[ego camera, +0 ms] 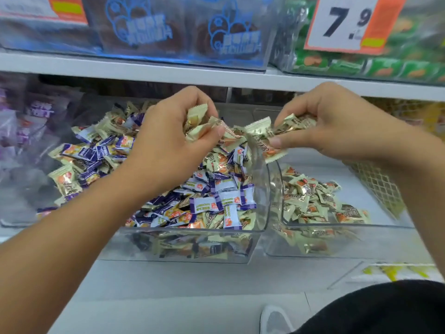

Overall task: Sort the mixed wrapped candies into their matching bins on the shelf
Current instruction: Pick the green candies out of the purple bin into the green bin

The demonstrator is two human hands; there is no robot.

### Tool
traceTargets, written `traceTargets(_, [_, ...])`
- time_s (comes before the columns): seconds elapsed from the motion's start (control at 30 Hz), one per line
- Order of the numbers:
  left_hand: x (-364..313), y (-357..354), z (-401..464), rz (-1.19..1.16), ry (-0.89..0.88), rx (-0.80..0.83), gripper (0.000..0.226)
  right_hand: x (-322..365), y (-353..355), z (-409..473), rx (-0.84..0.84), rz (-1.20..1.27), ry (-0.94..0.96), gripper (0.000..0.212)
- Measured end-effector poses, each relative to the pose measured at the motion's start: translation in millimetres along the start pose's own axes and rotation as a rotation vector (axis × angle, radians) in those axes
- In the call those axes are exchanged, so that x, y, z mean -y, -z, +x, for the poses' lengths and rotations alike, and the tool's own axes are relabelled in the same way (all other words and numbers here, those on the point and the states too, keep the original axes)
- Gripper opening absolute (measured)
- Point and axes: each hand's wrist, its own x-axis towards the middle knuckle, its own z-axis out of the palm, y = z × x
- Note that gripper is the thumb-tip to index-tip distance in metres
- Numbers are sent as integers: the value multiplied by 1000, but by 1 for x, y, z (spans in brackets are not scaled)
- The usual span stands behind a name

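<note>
I see my left hand [168, 138] raised over the middle bin [183, 247], fingers curled round a small bunch of gold-wrapped candies [199, 126] — several wrappers stick out between thumb and fingertips. My right hand [332, 126] is level with it, above the clear wall between the two bins, pinching gold-wrapped candies of its own [286, 126]; one of them hangs down just past the thumb, over the dividing wall.

The middle bin holds a heaped mix: purple-and-white candies [216, 203] lie among gold ones from its front wall back to the rear left corner. The right bin [337, 247] holds only gold candies with an orange mark [313, 203], gathered against its left wall and front edge, with bare floor showing toward its right side.

Both bins stand on the lower shelf [168, 280], touching side by side. Above them the upper shelf [144, 68] carries blue-printed packs [149, 27] and green packs [361, 66], with a price card reading 7.9 [349, 20] hanging at the upper right. A white mesh basket [378, 186] stands beside the right bin — its contents I cannot make out.
</note>
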Motion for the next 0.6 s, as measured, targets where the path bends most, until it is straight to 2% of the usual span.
traceTargets(0.07, [-20, -15, 1, -23, -96, 0, 16, -24, 11, -13, 2, 224, -152, 12])
traceTargets(0.17, [-46, -44, 12, -20, -195, 83, 15, -65, 8, -26, 55, 357, -402, 20])
traceTargets(0.3, [-59, -88, 36, 139, -216, 391, 21, -101, 1, -33, 137, 375, -679, 20])
traceTargets(0.47, [-55, -129, 57, 313, -131, 666, 29, -118, 4, -39, 116, 506, -759, 20])
traceTargets(0.6, [-53, -142, 59, 320, -96, 781, 53, -120, 5, -40, 93, 275, -752, 23])
